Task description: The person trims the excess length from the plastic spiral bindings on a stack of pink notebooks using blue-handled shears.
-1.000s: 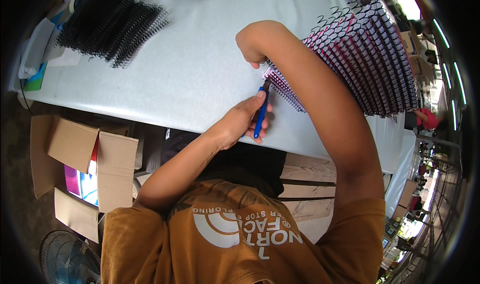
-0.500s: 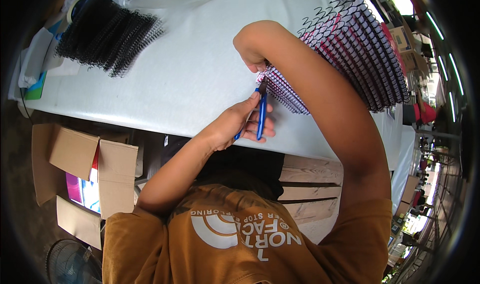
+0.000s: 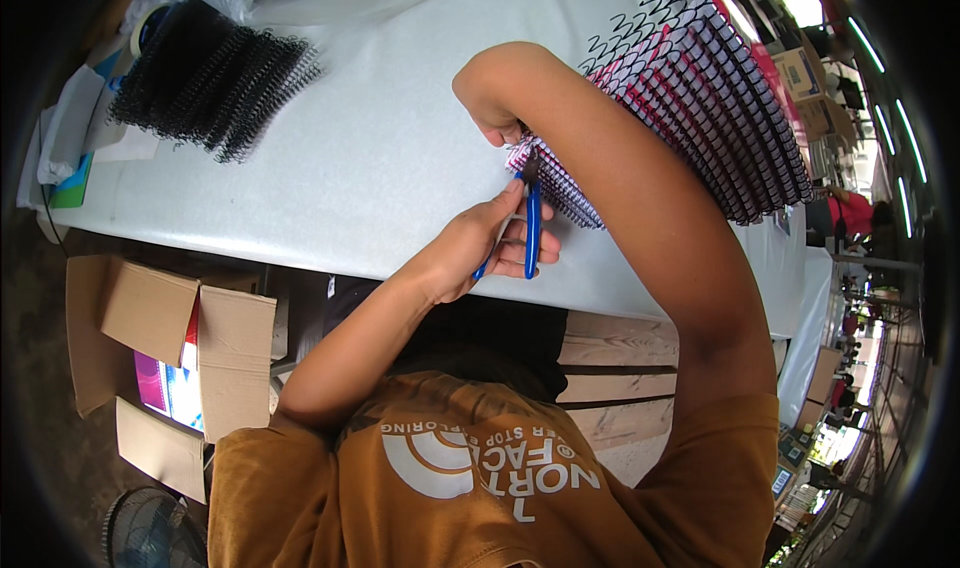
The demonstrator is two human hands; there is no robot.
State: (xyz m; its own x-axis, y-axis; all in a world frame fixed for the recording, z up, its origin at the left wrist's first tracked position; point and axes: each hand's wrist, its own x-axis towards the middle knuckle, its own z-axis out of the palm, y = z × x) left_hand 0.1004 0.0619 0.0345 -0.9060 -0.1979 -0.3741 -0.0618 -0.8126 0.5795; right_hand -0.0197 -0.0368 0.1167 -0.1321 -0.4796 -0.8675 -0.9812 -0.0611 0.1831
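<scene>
Gripping one blue-handled cutter (image 3: 533, 230) — left hand (image 3: 478, 240) — beside perhaps ten-plus notebooks (image 3: 700, 108)

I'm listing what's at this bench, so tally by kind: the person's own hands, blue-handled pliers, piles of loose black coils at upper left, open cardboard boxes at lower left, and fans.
Hands: 2 (left hand, right hand)
Pliers: 1
Coil pile: 1
Open box: 1
Fan: 1
Total: 6

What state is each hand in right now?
Left hand: holding the blue pliers, handles spread apart.
Right hand: fingers curled down at the coil-bound stack; whether it grips cannot be told.
</scene>
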